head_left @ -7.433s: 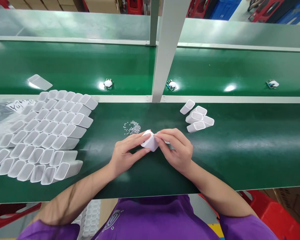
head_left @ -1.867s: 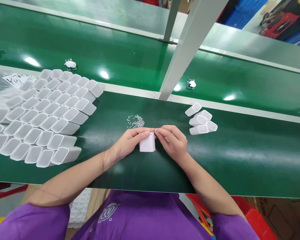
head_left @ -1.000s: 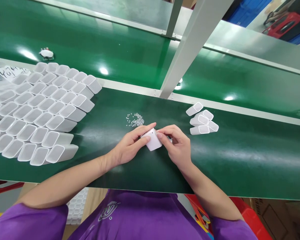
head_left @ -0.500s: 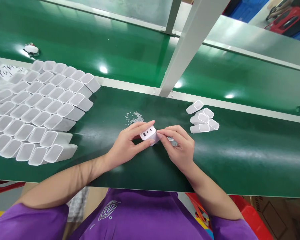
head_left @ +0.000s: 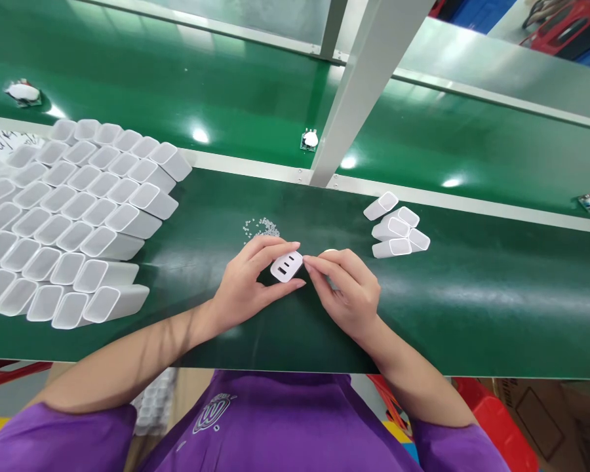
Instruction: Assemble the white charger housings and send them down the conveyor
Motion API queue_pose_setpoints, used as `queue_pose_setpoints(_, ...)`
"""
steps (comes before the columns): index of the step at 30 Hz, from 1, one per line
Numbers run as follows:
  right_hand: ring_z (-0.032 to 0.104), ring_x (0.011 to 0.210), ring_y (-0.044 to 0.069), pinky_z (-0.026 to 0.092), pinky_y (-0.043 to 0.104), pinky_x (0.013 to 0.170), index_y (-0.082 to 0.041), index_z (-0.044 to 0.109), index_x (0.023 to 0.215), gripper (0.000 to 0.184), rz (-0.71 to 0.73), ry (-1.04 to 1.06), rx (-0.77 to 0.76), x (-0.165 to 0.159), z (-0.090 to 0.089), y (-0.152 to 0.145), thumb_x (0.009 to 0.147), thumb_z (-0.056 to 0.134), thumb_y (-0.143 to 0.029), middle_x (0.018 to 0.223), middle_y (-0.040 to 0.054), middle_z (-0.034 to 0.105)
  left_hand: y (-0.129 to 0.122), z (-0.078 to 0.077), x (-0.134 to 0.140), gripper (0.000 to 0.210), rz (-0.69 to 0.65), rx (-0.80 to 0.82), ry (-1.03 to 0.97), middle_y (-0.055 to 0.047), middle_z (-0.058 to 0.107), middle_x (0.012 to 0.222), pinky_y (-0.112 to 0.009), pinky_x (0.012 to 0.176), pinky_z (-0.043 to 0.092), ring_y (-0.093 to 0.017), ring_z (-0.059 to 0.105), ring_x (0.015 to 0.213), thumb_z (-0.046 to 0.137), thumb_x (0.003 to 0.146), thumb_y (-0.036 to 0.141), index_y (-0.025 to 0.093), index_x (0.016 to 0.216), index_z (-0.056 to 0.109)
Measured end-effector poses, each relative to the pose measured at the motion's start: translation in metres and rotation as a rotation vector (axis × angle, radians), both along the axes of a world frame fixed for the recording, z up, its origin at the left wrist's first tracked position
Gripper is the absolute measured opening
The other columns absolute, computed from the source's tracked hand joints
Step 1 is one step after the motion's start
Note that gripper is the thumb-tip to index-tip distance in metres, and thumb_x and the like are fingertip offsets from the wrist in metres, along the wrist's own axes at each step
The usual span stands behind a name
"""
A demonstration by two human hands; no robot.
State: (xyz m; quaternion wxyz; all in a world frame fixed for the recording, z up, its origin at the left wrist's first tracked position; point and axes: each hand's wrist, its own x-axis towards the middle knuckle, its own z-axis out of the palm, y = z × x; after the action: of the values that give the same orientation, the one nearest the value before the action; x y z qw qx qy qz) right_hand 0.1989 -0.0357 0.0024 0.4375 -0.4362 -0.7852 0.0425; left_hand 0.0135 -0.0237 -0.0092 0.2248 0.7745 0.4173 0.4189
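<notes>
My left hand [head_left: 246, 275] grips a white charger shell [head_left: 286, 267] between thumb and fingers. Its end face with several dark port slots is turned up toward me. Close against the shell's right edge, my right hand [head_left: 347, 282] has thumb and forefinger pinched together. Whatever lies between those fingertips is too small to make out. A pale rounded thing [head_left: 330, 251] shows partly behind the right hand, mostly hidden by it. Just beyond my left hand lies a scatter of tiny clear pieces [head_left: 263, 227] on the dark green worktop [head_left: 255, 347].
Rows of hollow white shells [head_left: 98, 242] fill the left side. Several more white shells [head_left: 397, 227] lie at the right. Beyond a metal rail, small circuit boards [head_left: 309, 139] ride on a green belt [head_left: 255, 98]. A grey post [head_left: 358, 98] rises between.
The charger shell has tilted, its port face now turned more toward me. On the belt, the boards have shifted left, and one has appeared beside the post. My right hand stays pinched.
</notes>
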Motion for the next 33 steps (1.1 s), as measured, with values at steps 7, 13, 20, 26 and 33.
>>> queue_pose_setpoints(7, 0.065, 0.072, 0.011, 0.055, 0.024, 0.065, -0.021, 0.073, 0.092, 0.015, 0.001, 0.272, -0.173, -0.007, 0.001, -0.003, 0.085, 0.067, -0.009, 0.082, 0.0002, 0.068, -0.003, -0.003, 0.000, 0.043, -0.059, -0.144, -0.158, -0.005, 0.064, 0.107, -0.026, 0.073, 0.061, -0.017, 0.065, 0.099, 0.075, 0.080, 0.034, 0.023, 0.119, 0.061)
queue_pose_setpoints(13, 0.065, 0.072, 0.011, 0.055, 0.024, 0.066, -0.022, 0.073, 0.091, 0.014, -0.005, 0.325, -0.221, -0.010, 0.002, -0.004, 0.086, 0.066, -0.011, 0.082, -0.0004, 0.069, -0.006, -0.006, -0.001, 0.044, -0.042, -0.218, -0.190, -0.006, 0.063, 0.111, -0.025, 0.071, 0.062, -0.018, 0.064, 0.102, 0.076, 0.079, 0.037, 0.024, 0.119, 0.062)
queue_pose_setpoints(20, 0.065, 0.071, 0.010, 0.055, 0.023, 0.064, -0.021, 0.071, 0.088, 0.010, -0.027, 0.273, -0.183, -0.009, -0.001, -0.002, 0.089, 0.064, -0.014, 0.082, 0.0003, 0.069, -0.006, -0.006, 0.000, 0.043, -0.055, -0.235, -0.214, -0.005, 0.063, 0.111, -0.024, 0.071, 0.062, -0.018, 0.064, 0.102, 0.075, 0.079, 0.036, 0.026, 0.119, 0.062)
queue_pose_setpoints(26, 0.067, 0.074, 0.011, 0.057, 0.022, 0.067, -0.021, 0.070, 0.092, 0.010, 0.009, 0.141, -0.040, -0.003, -0.006, 0.001, 0.089, 0.065, -0.012, 0.086, 0.0018, 0.070, -0.005, -0.005, 0.000, 0.042, -0.050, -0.222, -0.184, -0.006, 0.064, 0.109, -0.024, 0.069, 0.062, -0.017, 0.065, 0.099, 0.075, 0.080, 0.037, 0.025, 0.119, 0.063)
queue_pose_setpoints(33, 0.068, 0.075, 0.011, 0.057, 0.021, 0.067, -0.020, 0.068, 0.095, 0.012, 0.028, 0.039, 0.026, 0.001, -0.005, 0.003, 0.090, 0.063, -0.011, 0.088, 0.0018, 0.071, -0.004, -0.002, -0.001, 0.042, -0.009, -0.098, -0.080, -0.005, 0.067, 0.106, -0.026, 0.074, 0.062, -0.017, 0.067, 0.096, 0.074, 0.080, 0.040, 0.024, 0.118, 0.064)
